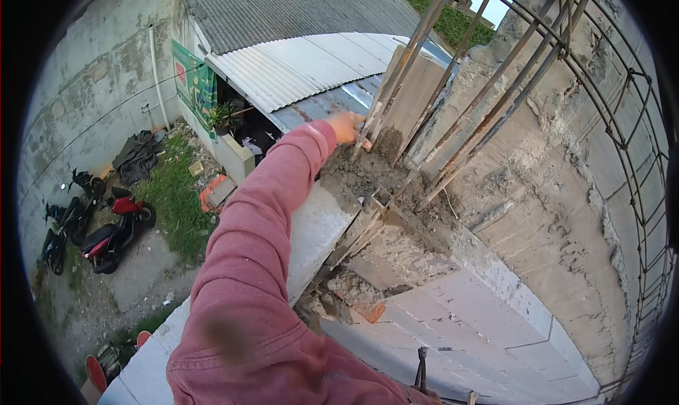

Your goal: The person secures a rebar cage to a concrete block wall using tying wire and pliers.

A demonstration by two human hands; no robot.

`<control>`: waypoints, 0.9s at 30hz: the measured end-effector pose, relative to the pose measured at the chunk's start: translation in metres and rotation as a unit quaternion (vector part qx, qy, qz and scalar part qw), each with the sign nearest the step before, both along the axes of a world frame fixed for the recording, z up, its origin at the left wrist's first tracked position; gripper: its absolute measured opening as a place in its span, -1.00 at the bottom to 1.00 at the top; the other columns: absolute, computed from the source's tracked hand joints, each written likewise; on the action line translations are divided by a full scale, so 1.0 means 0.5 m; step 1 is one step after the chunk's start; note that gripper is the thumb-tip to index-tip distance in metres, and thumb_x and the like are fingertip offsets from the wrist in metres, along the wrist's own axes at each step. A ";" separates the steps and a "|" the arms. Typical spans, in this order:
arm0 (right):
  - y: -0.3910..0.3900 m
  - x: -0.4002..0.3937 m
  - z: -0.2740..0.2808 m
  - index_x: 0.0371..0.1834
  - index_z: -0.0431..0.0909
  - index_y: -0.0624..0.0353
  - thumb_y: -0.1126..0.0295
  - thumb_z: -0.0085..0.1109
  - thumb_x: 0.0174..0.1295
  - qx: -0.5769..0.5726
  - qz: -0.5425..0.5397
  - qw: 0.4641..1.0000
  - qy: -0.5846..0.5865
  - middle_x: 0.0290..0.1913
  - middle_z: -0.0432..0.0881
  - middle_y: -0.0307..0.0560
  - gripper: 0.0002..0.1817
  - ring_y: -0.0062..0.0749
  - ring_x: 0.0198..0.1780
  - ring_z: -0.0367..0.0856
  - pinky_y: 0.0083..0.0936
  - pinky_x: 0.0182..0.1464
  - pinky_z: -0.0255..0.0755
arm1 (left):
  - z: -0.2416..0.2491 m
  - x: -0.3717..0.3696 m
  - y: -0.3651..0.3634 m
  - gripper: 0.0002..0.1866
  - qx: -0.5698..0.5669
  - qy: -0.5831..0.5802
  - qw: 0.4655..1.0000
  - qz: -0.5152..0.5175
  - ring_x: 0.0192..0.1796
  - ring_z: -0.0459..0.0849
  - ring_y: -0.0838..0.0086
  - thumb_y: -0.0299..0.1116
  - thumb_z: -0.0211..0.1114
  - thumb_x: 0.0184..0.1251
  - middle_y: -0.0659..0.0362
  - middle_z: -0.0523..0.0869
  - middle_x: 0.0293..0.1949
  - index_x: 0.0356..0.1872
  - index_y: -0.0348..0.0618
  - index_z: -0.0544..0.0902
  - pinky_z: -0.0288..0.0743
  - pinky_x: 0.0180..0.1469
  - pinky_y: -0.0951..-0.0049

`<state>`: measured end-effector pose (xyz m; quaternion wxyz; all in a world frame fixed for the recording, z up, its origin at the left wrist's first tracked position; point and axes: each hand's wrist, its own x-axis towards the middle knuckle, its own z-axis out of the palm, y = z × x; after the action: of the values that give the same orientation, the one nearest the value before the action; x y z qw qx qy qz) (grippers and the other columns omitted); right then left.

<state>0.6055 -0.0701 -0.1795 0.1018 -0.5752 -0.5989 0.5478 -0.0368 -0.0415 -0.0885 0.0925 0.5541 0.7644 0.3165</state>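
My left hand (346,127), at the end of a pink sleeve (251,235), reaches far forward to the foot of an upright wooden board (414,87). Its fingers close round the board's left edge, just above a bed of wet grey mortar (346,173), and the far fingertips are partly hidden. Rusty steel bars (481,122) rise from the mortar close to the board. Nearer to me, another piece of wood (364,221) slants down along the wall's side. My right hand is out of view.
A pale block wall (467,320) runs below the mortar. At the right stands a rough concrete surface (544,193) with a curved steel cage (626,143). A corrugated roof (318,59) lies beyond. Far below at left are parked motorbikes (117,232) and grass (177,200).
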 end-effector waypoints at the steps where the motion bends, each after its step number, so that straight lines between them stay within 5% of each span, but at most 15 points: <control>1: -0.001 -0.001 0.000 -0.01 0.54 0.30 0.56 0.17 -0.19 0.001 0.000 1.000 -0.001 -0.18 0.60 -0.02 -0.48 -0.33 -0.20 0.58 -0.48 -0.17 0.43 | 0.008 -0.005 -0.013 -0.49 0.023 0.007 0.999 0.025 -0.09 0.63 0.32 -0.01 0.38 0.11 0.04 0.71 -0.21 -0.01 -0.15 0.61 0.41 0.01 0.35; 3: -0.006 0.002 0.001 -0.01 0.54 0.30 0.56 0.17 -0.19 0.002 -0.001 1.000 -0.004 -0.18 0.60 -0.02 -0.49 -0.33 -0.20 0.58 -0.48 -0.17 0.43 | 0.018 -0.027 -0.032 -0.65 0.067 0.022 0.995 0.069 -0.27 0.64 0.39 -0.08 0.37 0.11 0.12 0.73 -0.42 -0.30 -0.20 0.74 0.44 -0.08 0.40; 5: -0.009 0.009 0.001 -0.02 0.55 0.30 0.56 0.18 -0.19 0.003 -0.003 1.000 -0.007 -0.18 0.60 -0.03 -0.49 -0.34 -0.20 0.58 -0.48 -0.17 0.42 | 0.022 -0.080 -0.062 -0.70 0.255 -0.081 0.956 0.117 -0.37 0.60 0.42 -0.14 0.34 0.13 0.13 0.70 -0.52 -0.45 -0.21 0.75 0.44 -0.17 0.43; 6: -0.013 0.014 0.002 -0.02 0.55 0.30 0.56 0.18 -0.19 0.004 -0.006 1.000 -0.008 -0.18 0.60 -0.03 -0.49 -0.34 -0.20 0.58 -0.48 -0.17 0.42 | 0.021 -0.123 -0.074 -0.71 0.424 -0.132 0.867 0.228 -0.37 0.60 0.44 -0.16 0.34 0.13 0.14 0.69 -0.53 -0.40 -0.22 0.75 0.44 -0.22 0.46; 7: -0.015 0.017 0.002 -0.02 0.55 0.30 0.56 0.18 -0.19 0.005 -0.009 1.000 -0.008 -0.18 0.60 -0.03 -0.49 -0.34 -0.20 0.58 -0.48 -0.17 0.42 | 0.036 -0.138 -0.107 -0.73 0.541 -0.241 0.712 0.378 -0.33 0.59 0.38 -0.22 0.28 0.22 0.09 0.71 -0.41 -0.43 -0.25 0.73 0.42 -0.20 0.36; 9: -0.016 0.023 0.001 -0.02 0.55 0.30 0.56 0.18 -0.19 0.007 -0.014 1.000 -0.007 -0.18 0.60 -0.03 -0.50 -0.34 -0.20 0.58 -0.49 -0.17 0.42 | 0.000 -0.205 -0.162 -0.68 0.518 -0.474 0.508 0.499 -0.30 0.60 0.36 -0.18 0.17 0.37 0.09 0.68 -0.34 -0.38 -0.21 0.72 0.46 -0.27 0.35; 11: -0.017 0.026 0.000 -0.03 0.55 0.30 0.56 0.18 -0.19 0.005 -0.014 1.000 -0.004 -0.19 0.60 -0.03 -0.50 -0.34 -0.20 0.58 -0.49 -0.17 0.42 | -0.079 -0.265 -0.178 -0.70 0.484 -0.564 0.496 0.448 -0.14 0.57 0.26 -0.14 0.11 0.41 0.09 0.64 -0.17 -0.20 -0.14 0.69 0.52 -0.29 0.23; 13: -0.015 0.024 -0.005 -0.03 0.55 0.29 0.56 0.19 -0.19 0.004 -0.015 1.000 0.000 -0.19 0.60 -0.03 -0.50 -0.34 -0.20 0.58 -0.49 -0.17 0.42 | -0.145 -0.276 -0.177 -0.69 0.478 -0.607 0.515 0.371 0.05 0.54 0.15 -0.17 0.09 0.42 0.04 0.58 -0.02 0.03 -0.10 0.58 0.49 0.00 0.16; 16: -0.013 0.022 -0.011 -0.03 0.56 0.29 0.55 0.19 -0.19 0.006 -0.012 1.000 0.006 -0.19 0.60 -0.03 -0.50 -0.35 -0.20 0.58 -0.49 -0.17 0.42 | -0.100 -0.272 -0.146 -0.26 0.325 -0.431 0.527 0.657 0.34 0.29 0.04 0.02 0.11 0.32 -0.19 0.20 0.35 0.38 -0.25 0.15 0.16 0.36 0.15; 18: -0.008 0.018 -0.016 -0.04 0.56 0.29 0.55 0.19 -0.19 0.006 -0.007 1.000 0.013 -0.19 0.60 -0.04 -0.51 -0.35 -0.20 0.58 -0.49 -0.17 0.42 | -0.001 -0.176 -0.147 -0.14 0.301 -0.204 0.631 0.685 0.42 0.14 0.04 0.02 0.14 0.29 -0.15 0.13 0.39 0.43 -0.29 -0.02 -0.04 0.44 0.13; 22: 0.005 0.009 -0.027 -0.04 0.56 0.29 0.55 0.20 -0.19 0.009 0.002 1.000 0.028 -0.19 0.60 -0.04 -0.51 -0.35 -0.20 0.58 -0.49 -0.18 0.42 | 0.245 -0.004 -0.105 -0.20 0.574 0.228 0.697 0.364 0.48 -0.05 0.01 -0.03 0.18 0.31 -0.16 0.04 0.43 0.42 -0.22 0.04 -0.19 0.45 0.07; 27: 0.015 0.008 -0.035 -0.05 0.56 0.28 0.55 0.20 -0.19 0.007 0.010 0.999 0.045 -0.20 0.60 -0.04 -0.52 -0.36 -0.20 0.58 -0.50 -0.18 0.42 | 0.571 0.301 -0.062 -0.18 0.629 0.457 0.627 0.056 0.48 -0.02 0.10 -0.10 0.33 0.19 0.00 0.11 0.42 0.40 -0.11 0.13 -0.12 0.44 0.09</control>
<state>0.6094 -0.0627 -0.1969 0.1276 -0.5432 -0.6029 0.5702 0.1139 -0.0723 0.1972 -0.6573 0.5074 0.3531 0.4312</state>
